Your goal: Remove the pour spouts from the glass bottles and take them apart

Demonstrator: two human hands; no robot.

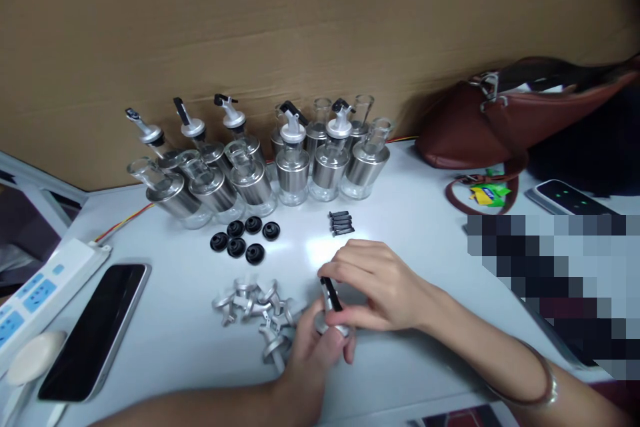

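Observation:
My left hand (314, 350) is closed round the silver base of a bottle pourer spout (323, 321), low in the middle of the head view. My right hand (373, 283) grips the black flap (331, 294) on top of that spout between thumb and fingers. To the left lies a loose pile of silver pourer spouts (273, 341), some blurred. Several black ribbed stoppers (255, 253) sit beyond the pile. A small row of black flaps (342, 223) lies just past my right hand.
Glass bottles with steel bands (293, 172) stand along the cardboard wall (280, 27), some topped with pourers. On the left are a phone (95, 333), a power strip (43, 293) and a white round object (36, 357). A brown bag (465, 127) rests at the right.

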